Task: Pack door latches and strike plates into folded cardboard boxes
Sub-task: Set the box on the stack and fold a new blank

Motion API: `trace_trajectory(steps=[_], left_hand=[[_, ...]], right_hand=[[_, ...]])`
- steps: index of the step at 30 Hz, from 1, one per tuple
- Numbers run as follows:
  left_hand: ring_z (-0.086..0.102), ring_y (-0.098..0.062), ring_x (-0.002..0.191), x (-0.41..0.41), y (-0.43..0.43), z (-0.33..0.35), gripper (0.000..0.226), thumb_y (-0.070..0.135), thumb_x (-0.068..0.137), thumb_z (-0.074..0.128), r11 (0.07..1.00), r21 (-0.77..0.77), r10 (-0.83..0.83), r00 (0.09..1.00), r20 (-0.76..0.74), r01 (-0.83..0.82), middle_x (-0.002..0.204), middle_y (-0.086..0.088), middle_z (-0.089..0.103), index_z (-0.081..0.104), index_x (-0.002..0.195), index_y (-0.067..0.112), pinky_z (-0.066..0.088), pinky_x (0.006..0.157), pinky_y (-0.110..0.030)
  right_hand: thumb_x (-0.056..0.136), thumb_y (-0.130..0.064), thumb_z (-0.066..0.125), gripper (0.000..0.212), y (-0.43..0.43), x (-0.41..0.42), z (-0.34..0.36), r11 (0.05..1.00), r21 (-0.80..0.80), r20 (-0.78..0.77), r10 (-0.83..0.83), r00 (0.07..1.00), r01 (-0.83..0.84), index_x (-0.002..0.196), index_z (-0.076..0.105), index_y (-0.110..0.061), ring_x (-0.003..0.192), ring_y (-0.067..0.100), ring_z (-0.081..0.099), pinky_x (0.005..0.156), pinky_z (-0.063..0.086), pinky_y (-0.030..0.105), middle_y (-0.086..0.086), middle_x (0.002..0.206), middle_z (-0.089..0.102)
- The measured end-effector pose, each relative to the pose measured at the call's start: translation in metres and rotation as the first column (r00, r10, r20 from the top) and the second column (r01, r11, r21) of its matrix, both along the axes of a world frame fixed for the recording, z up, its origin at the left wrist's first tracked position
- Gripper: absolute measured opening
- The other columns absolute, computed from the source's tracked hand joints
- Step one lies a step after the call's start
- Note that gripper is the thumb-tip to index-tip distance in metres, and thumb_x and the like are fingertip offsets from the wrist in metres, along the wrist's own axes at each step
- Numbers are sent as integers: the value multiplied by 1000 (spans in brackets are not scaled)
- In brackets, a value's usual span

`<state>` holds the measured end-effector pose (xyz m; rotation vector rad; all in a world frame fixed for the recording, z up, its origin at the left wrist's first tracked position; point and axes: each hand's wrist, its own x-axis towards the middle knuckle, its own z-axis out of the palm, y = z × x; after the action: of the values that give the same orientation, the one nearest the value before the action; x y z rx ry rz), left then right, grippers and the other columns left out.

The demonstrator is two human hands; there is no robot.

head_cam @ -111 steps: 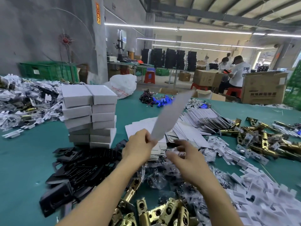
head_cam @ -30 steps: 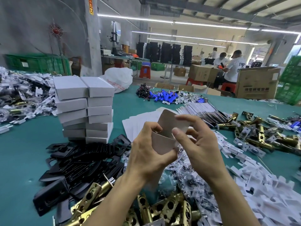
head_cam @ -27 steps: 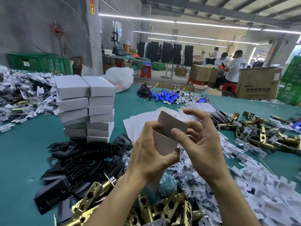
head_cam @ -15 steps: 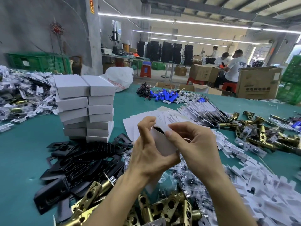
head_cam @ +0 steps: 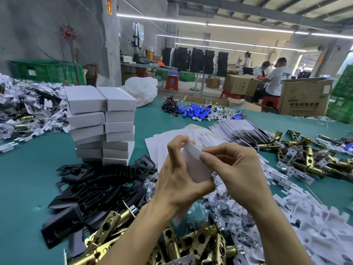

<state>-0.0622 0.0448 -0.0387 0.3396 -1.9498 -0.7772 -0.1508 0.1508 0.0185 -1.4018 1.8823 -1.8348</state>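
Note:
A small white cardboard box (head_cam: pixel 194 165) is held upright between both hands above the table. My left hand (head_cam: pixel 177 176) grips its left side and bottom. My right hand (head_cam: pixel 235 169) pinches the top flap with thumb and fingers. Brass door latches (head_cam: pixel 172 243) lie in a heap just below my forearms. Black strike plates (head_cam: pixel 99 184) are piled to the left. Flat unfolded box blanks (head_cam: pixel 168 142) lie behind my hands.
Two stacks of closed white boxes (head_cam: pixel 101 123) stand at the left on the green table (head_cam: pixel 23 180). More brass latches (head_cam: pixel 309 155) lie at the right, white card inserts (head_cam: pixel 315 213) at the lower right, blue parts (head_cam: pixel 194 111) farther back. People sit beyond brown cartons (head_cam: pixel 305 96).
The flat blank has been folded into a box shape. In the last second the raised top flap has been bent down and my right fingers have closed onto the box's top.

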Motion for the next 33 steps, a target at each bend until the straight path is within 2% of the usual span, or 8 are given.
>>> trace_trajectory(steps=[5, 8, 11, 14, 19, 22, 27, 33], left_hand=[[65, -21, 83, 0, 1, 1, 86, 48, 60, 72, 1000, 5, -1, 1000, 20, 1, 124, 2, 49, 14, 124, 46, 57, 61, -41], [64, -24, 78, 0, 1, 0, 85, 44, 61, 74, 1000, 0, -21, 999, 30, 21, 119, 2, 49, 16, 123, 46, 55, 56, -42], [64, -24, 72, 0, 1, -1, 83, 40, 62, 76, 999, 2, -53, 997, 55, 53, 112, 1, 49, 17, 120, 46, 56, 50, -41], [65, -25, 74, -1, 1, -1, 84, 35, 62, 79, 998, -2, -62, 996, 60, 63, 113, -1, 50, 19, 119, 44, 56, 52, -41], [65, -19, 85, 2, 5, 2, 82, 41, 58, 76, 997, 3, -79, 995, 60, 79, 112, 2, 59, 19, 117, 43, 55, 59, -42], [63, -18, 80, 2, 8, 2, 82, 40, 57, 73, 996, -21, -85, 994, 71, 86, 104, 9, 53, 19, 119, 43, 53, 55, -42], [63, -22, 79, 2, 5, 3, 81, 33, 61, 75, 994, -10, -107, 993, 49, 108, 106, 4, 52, 23, 123, 43, 54, 52, -39], [65, -18, 76, 2, 6, 2, 80, 30, 58, 78, 989, 67, -127, 992, -23, 128, 112, 10, 52, 27, 118, 44, 53, 46, -36]], right_hand=[[81, -4, 77, 12, 4, -1, 3, 998, 47, -74, -31, 997, 35, 78, 76, -16, 70, 12, 73, 65, 61, 37, -2, 74, 76], [82, -1, 75, 12, 8, -4, 6, 996, 91, -103, -11, 995, 20, 79, 76, -12, 72, 14, 74, 68, 61, 41, 0, 74, 76], [82, -2, 76, 12, 13, -8, 9, 987, 158, -156, 17, 988, 8, 80, 76, -14, 74, 11, 73, 71, 60, 40, -2, 75, 76], [83, -2, 74, 14, 13, -9, 9, 980, 196, -198, 4, 980, 35, 81, 75, -16, 74, 7, 72, 71, 59, 37, -4, 76, 75], [87, -12, 73, 13, 3, 3, 5, 996, 80, -119, -29, 993, 38, 85, 73, -25, 68, 2, 70, 58, 53, 18, -13, 81, 73], [84, -13, 76, 8, 0, 5, 4, 998, 25, -77, -51, 996, 53, 84, 75, -21, 71, 5, 73, 59, 56, 23, -10, 78, 76], [79, -18, 81, 10, 1, 4, 4, 997, 13, -71, -74, 995, 75, 76, 73, -13, 68, 11, 73, 62, 61, 34, 0, 73, 75], [77, -14, 81, 6, 3, -2, 4, 1000, 14, -56, 2, 998, -1, 78, 75, -11, 78, 9, 74, 72, 59, 23, -3, 80, 77]])
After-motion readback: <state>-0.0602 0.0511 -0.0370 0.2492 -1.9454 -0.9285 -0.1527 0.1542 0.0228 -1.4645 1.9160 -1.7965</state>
